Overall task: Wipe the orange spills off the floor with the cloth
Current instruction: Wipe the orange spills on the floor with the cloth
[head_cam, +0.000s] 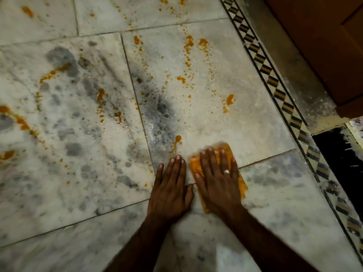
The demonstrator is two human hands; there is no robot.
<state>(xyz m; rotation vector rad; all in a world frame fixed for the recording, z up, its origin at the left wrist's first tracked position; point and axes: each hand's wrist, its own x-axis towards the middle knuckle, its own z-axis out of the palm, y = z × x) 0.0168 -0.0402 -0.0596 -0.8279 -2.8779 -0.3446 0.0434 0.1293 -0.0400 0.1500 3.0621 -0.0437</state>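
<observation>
An orange cloth (227,150) lies flat on the white marble floor (216,118) at lower centre. My right hand (218,179) presses down on it with straight, spread fingers and covers most of it. My left hand (170,185) rests flat on the bare floor just to the left of the cloth, fingers straight. Orange spills dot the tiles ahead: one streak (176,141) lies just beyond my left fingertips, a blob (229,100) sits further up on the right, and longer smears (53,72) spread across the left tile.
A patterned black-and-tan border strip (275,83) runs diagonally down the right side. Beyond it stands a brown wooden door or panel (318,40). A dark opening (341,154) shows at the right edge. Grey veins and patches mark the marble.
</observation>
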